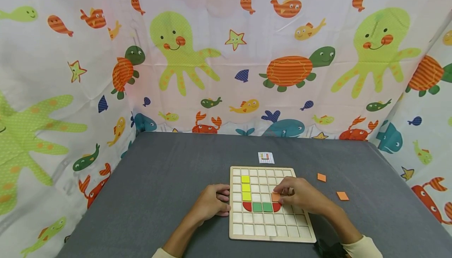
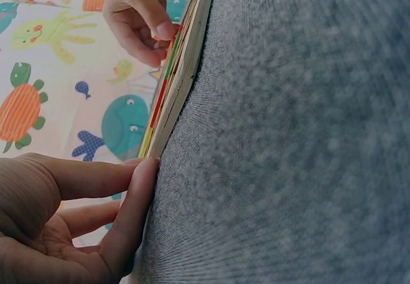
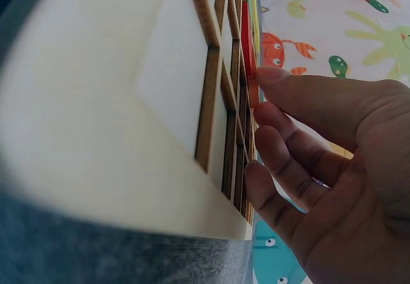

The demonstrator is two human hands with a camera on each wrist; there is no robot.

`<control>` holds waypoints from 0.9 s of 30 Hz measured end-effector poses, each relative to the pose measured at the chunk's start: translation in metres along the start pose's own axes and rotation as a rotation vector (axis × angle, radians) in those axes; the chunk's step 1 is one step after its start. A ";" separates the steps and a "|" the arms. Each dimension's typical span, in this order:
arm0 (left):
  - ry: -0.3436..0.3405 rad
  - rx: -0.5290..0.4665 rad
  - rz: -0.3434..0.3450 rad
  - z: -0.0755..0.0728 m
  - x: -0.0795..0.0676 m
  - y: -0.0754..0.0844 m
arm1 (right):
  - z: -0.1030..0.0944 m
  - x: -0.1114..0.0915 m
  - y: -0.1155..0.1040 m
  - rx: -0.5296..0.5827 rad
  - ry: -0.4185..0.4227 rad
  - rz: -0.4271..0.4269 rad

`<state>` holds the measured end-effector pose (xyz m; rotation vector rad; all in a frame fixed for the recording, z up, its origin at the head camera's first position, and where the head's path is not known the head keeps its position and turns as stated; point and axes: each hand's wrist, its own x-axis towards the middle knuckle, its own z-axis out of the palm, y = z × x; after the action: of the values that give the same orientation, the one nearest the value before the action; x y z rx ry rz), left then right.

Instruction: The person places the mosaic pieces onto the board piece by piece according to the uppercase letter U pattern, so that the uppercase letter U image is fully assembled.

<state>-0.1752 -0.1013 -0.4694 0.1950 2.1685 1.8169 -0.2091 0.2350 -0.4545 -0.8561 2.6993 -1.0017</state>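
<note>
A wooden grid board lies on the grey cloth. Its cells hold three yellow square tiles in a column, two green square tiles side by side, and a red round-cornered tile at each end of the green pair. Above the right red tile, my right hand pinches an orange square tile between thumb and fingers, at a cell of the board. My left hand rests against the board's left edge, its thumb and fingertips touching the side.
Behind the board lies a small printed card with a coloured U shape on a grid. To the right, two loose orange tiles lie on the cloth. A sea-animal curtain hangs along the table's back and sides.
</note>
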 end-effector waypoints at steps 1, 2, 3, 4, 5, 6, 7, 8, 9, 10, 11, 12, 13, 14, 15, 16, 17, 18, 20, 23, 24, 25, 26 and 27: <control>-0.001 0.000 0.000 0.000 0.000 0.000 | 0.000 0.000 0.000 0.001 0.002 0.004; -0.001 0.000 0.000 0.000 0.000 0.000 | 0.000 0.000 0.000 0.002 0.004 0.007; -0.002 0.000 0.001 0.000 0.000 0.000 | 0.000 -0.001 0.000 0.003 0.005 0.009; -0.002 0.000 0.001 0.000 0.000 0.000 | 0.000 -0.001 0.000 0.005 0.006 0.009; -0.001 0.002 -0.001 0.000 0.000 0.000 | 0.000 -0.001 0.000 0.006 0.007 0.009; -0.001 0.002 -0.001 0.000 0.000 0.000 | 0.000 -0.001 0.000 0.007 0.008 0.008; -0.001 0.003 -0.003 0.001 0.000 0.000 | 0.001 -0.001 0.000 0.007 0.010 0.006; 0.000 0.004 -0.003 0.001 0.000 0.000 | 0.001 -0.001 0.000 0.007 0.010 0.003; 0.000 0.005 -0.004 0.001 0.000 0.000 | 0.001 -0.001 0.000 0.007 0.011 0.002; 0.000 0.004 -0.004 0.001 0.000 0.000 | 0.001 -0.001 0.000 0.007 0.011 0.002; 0.000 0.004 -0.005 0.001 0.000 0.000 | 0.001 -0.001 0.000 0.004 0.011 0.004; 0.000 0.003 -0.005 0.001 0.000 0.000 | 0.001 -0.002 0.000 0.000 0.010 0.010; -0.001 0.003 -0.006 0.001 0.000 0.000 | 0.001 -0.002 0.001 -0.003 0.011 0.015; -0.001 0.001 -0.005 0.001 0.000 0.000 | 0.001 -0.003 0.001 -0.004 0.012 0.022; -0.002 -0.001 -0.006 0.001 0.000 0.000 | 0.000 -0.004 0.001 -0.006 0.013 0.036; -0.002 -0.002 -0.007 0.001 0.000 0.000 | 0.000 -0.005 0.001 -0.009 0.015 0.041; -0.002 -0.002 -0.008 0.000 0.000 0.000 | -0.001 -0.006 0.001 -0.010 0.020 0.052; -0.002 -0.002 -0.008 0.001 -0.001 0.000 | -0.002 -0.007 0.002 -0.009 0.025 0.062; -0.001 -0.005 -0.007 0.000 0.000 0.000 | -0.004 -0.010 0.003 -0.010 0.039 0.063; 0.002 -0.007 -0.009 0.000 0.000 0.000 | -0.008 -0.015 0.007 -0.008 0.060 0.062; 0.003 -0.007 -0.010 0.000 0.000 0.000 | -0.010 -0.017 0.009 -0.009 0.064 0.067; 0.004 -0.007 -0.011 0.001 0.000 0.000 | -0.012 -0.019 0.011 -0.010 0.069 0.072; 0.004 -0.007 -0.012 0.001 0.000 0.000 | -0.013 -0.021 0.013 -0.010 0.074 0.078; 0.005 -0.007 -0.013 0.001 0.000 0.000 | -0.015 -0.023 0.016 -0.009 0.077 0.093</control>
<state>-0.1750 -0.1007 -0.4696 0.1746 2.1616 1.8194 -0.2023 0.2657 -0.4547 -0.7005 2.7812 -1.0238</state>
